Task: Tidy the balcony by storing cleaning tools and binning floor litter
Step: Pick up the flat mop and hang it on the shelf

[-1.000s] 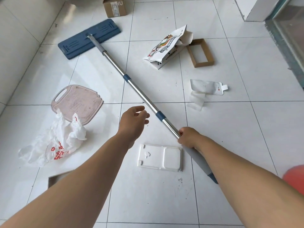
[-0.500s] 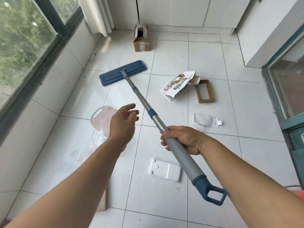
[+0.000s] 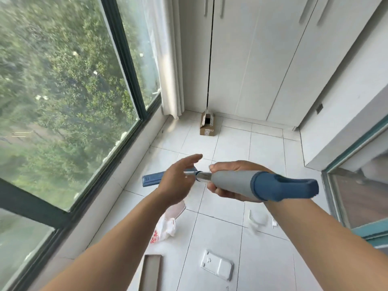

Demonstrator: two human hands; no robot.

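My right hand point(image 3: 228, 181) grips the grey handle of the mop point(image 3: 237, 181), whose blue end loop points toward the camera. Its steel pole runs away from me, mostly hidden behind my left hand point(image 3: 178, 181), and part of the blue mop head point(image 3: 152, 179) shows beyond it low over the floor. The fingers of my left hand are straight and spread beside the pole; it holds nothing. On the floor lie a crumpled white plastic bag point(image 3: 164, 228), a white plastic tray point(image 3: 217, 265) and torn clear packaging point(image 3: 258, 219).
A small open cardboard box point(image 3: 207, 124) stands at the far wall below tall white cabinet doors point(image 3: 262, 59). A large window point(image 3: 63, 91) with a curtain runs along the left. A brown cardboard frame point(image 3: 151, 271) lies near my feet. A glass door frame point(image 3: 357, 181) is at the right.
My right hand has lifted the mop handle up toward the camera and the view has tilted up to the cabinets. My left hand has moved closer to the pole.
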